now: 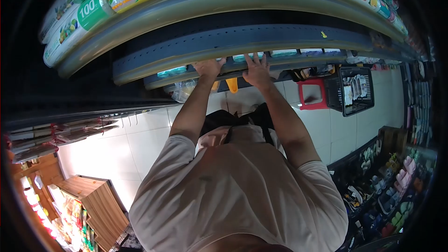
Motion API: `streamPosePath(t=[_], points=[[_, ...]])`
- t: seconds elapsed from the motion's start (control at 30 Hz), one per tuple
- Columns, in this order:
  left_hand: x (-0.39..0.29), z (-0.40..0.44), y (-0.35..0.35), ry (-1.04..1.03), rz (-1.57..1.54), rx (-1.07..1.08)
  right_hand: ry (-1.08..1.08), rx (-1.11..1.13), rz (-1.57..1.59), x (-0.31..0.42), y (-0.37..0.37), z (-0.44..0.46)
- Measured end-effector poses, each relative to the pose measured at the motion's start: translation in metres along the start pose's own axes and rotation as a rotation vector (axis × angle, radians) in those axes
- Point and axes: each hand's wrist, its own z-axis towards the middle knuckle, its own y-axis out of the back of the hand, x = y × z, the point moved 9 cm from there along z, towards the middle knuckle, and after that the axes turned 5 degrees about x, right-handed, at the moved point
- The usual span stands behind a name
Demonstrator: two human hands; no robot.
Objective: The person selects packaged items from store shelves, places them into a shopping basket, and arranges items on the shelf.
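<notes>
My left hand [208, 68] reaches to the front of a lower shelf. Its thumb is spread, while the fingertips are partly hidden under the shelf edge above. To its right, my right hand [257, 71] has its fingers spread and pointing into the same shelf, beside a white and teal package [240, 58]. I cannot tell whether the fingertips touch it. More packages stand along this row, among them a teal one [171, 72] left of my left hand and a white one [283, 52] right of my right hand. Neither hand visibly grips anything.
Above runs a dark perforated shelf [242, 36], and higher up lie printed plastic-wrapped rolls [88, 14]. On the tiled floor at right are a red stool [311, 94] and a black basket [357, 107] with items. Shoe racks [373, 177] stand behind right, a wooden cabinet [95, 200] behind left.
</notes>
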Motion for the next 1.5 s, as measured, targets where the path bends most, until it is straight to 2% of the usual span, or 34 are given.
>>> streamPosePath(t=[0.03,0.13,0.23,0.4,0.53,0.6,0.7,0.8,0.97,1.07,1.17,1.27,1.4,1.5], points=[[0.000,0.000,-0.001,0.004,-0.003,0.011,-0.002,0.007,0.001,0.000,-0.001,0.000],[-0.008,-0.009,0.012,-0.027,0.084,-0.157,0.003,0.028,0.001,0.003,0.000,-0.004],[-0.003,-0.006,0.007,-0.030,0.014,-0.188,0.013,0.043,-0.011,0.004,0.005,-0.006],[-0.003,-0.006,0.004,0.045,0.009,-0.022,0.020,0.074,0.027,-0.003,0.001,-0.005],[-0.004,-0.006,0.004,0.069,0.025,0.006,0.011,-0.122,0.088,-0.034,0.022,-0.006],[-0.005,-0.004,-0.001,0.075,0.060,-0.001,-0.039,-0.278,0.082,-0.080,0.036,0.000],[-0.004,-0.003,-0.001,0.061,0.014,-0.010,-0.150,-0.396,0.117,-0.147,0.058,0.018],[-0.004,-0.012,-0.005,0.017,-0.009,-0.034,-0.176,-0.134,0.166,-0.171,0.055,0.038],[-0.021,-0.059,-0.012,-0.044,0.094,-0.170,-0.234,-0.152,0.201,-0.162,0.056,0.031],[-0.060,-0.067,-0.010,-0.234,-0.016,-0.270,-0.261,-0.134,0.216,-0.161,0.056,0.032],[-0.126,-0.043,-0.029,-0.320,-0.001,-0.133,-0.271,-0.105,0.207,-0.168,0.055,0.031],[-0.154,-0.034,-0.047,-0.198,0.109,0.023,-0.269,-0.079,0.199,-0.166,0.057,0.031],[-0.155,-0.033,-0.064,-0.008,0.052,0.071,-0.271,-0.032,0.170,-0.169,0.055,0.028],[-0.156,-0.032,-0.067,0.010,0.108,0.033,-0.251,0.010,0.201,-0.173,0.051,0.031]])
